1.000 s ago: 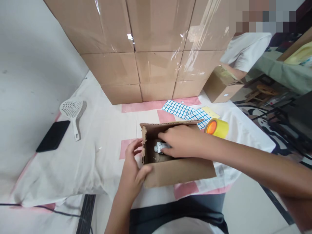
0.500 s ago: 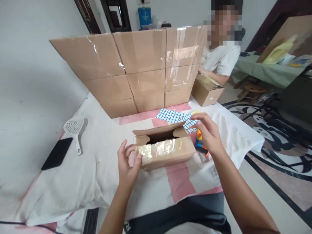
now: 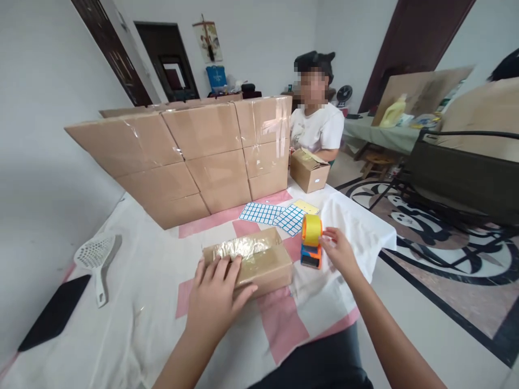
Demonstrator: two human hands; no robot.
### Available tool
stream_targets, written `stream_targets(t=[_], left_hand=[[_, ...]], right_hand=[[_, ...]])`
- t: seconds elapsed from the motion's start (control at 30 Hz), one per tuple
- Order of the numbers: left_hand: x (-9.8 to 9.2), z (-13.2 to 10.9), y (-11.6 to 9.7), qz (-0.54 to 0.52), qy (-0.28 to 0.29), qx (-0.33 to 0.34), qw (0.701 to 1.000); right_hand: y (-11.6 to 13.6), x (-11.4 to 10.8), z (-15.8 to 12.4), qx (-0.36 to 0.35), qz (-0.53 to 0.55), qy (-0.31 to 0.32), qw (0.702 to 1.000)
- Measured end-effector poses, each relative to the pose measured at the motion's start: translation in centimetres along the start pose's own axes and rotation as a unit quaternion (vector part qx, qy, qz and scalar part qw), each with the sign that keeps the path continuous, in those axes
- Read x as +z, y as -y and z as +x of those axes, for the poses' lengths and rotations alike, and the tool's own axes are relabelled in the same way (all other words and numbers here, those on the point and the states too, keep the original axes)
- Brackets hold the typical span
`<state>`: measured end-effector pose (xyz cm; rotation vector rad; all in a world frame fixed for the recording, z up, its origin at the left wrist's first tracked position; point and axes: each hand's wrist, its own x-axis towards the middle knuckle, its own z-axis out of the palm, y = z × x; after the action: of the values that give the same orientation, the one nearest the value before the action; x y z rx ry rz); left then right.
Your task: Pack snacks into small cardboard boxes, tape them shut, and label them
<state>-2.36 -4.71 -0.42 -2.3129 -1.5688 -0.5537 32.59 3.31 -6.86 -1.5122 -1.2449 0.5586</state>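
Observation:
A small cardboard box [image 3: 267, 267] with shiny tape on top lies in front of me, its top flaps folded down. My left hand [image 3: 217, 292] rests on the box's left part with the fingers spread. To the right of the box stands a tape dispenser [image 3: 311, 256], blue and orange, with a yellow roll [image 3: 312, 230]. My right hand [image 3: 338, 249] is at the dispenser's right side, fingers apart, fingertips close to the roll; whether they touch it I cannot tell. Blue-bordered label sheets [image 3: 261, 213] lie behind the box.
A wall of taped cardboard compartments [image 3: 217, 173] stands at the back. Beside it are a closed box [image 3: 310, 172] and a person in a white shirt [image 3: 328, 127]. A white slotted ladle [image 3: 95, 254] and a black flat object [image 3: 54, 312] lie left.
The box's raised flap has come down and its top is closed. My left hand has moved onto the top. My right hand has left the box's right end for the dispenser. The view has shifted.

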Motion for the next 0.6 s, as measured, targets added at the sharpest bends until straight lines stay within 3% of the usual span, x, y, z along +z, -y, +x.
stream_targets(t=[0.13, 0.3, 0.43, 0.5, 0.6], left_hand=[[0.6, 0.6, -1.2, 0.045, 0.009, -0.036, 0.998], [1.2, 1.1, 1.2, 0.015, -0.006, -0.063, 0.998], [1.3, 1.9, 2.2, 0.013, -0.009, -0.089, 0.996], [0.9, 2.1, 0.9, 0.005, -0.024, -0.100, 0.995], [0.5, 1.7, -3.1, -0.082, -0.084, -0.055, 0.992]], right_hand=[[0.1, 1.6, 0.8, -0.002, 0.068, 0.134, 0.989], [0.2, 2.8, 1.4, -0.031, 0.092, 0.187, 0.978], [0.1, 2.9, -0.8, -0.032, 0.132, 0.187, 0.973], [0.8, 2.8, -2.6, 0.004, 0.195, 0.174, 0.965], [2.5, 2.4, -5.2, 0.048, 0.282, 0.153, 0.946]])
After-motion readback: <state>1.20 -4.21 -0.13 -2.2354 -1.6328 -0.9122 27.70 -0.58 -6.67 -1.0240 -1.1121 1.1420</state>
